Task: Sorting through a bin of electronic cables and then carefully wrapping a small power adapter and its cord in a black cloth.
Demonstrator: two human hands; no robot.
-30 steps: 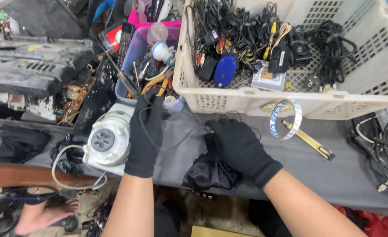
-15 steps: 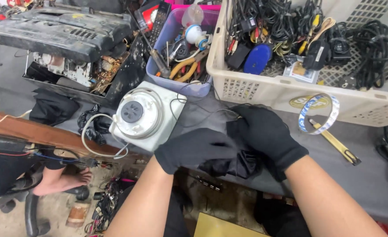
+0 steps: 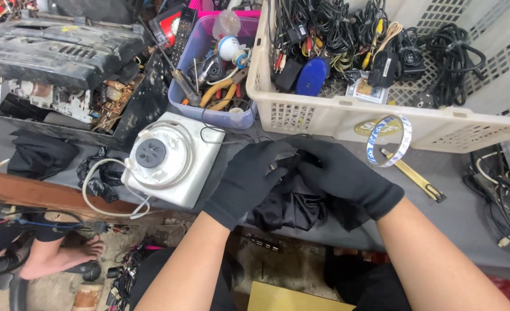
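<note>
At table edge, hands [image 3: 301, 175] now together, bunching black bag [image 3: 289, 207].

black gloved hands [image 3: 301, 178], beige basket [image 3: 347, 118], white appliance [image 3: 171, 158]

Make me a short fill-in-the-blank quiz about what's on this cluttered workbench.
1. Both hands, left hand and right hand, wear ___ gloves.
2. They grip a crumpled black ___ at the bench edge.
3. The cream basket holds mostly tangled ___.
4. The white appliance lies on the hands' ___ side.

Missing words: black; bag; cables; left
</note>
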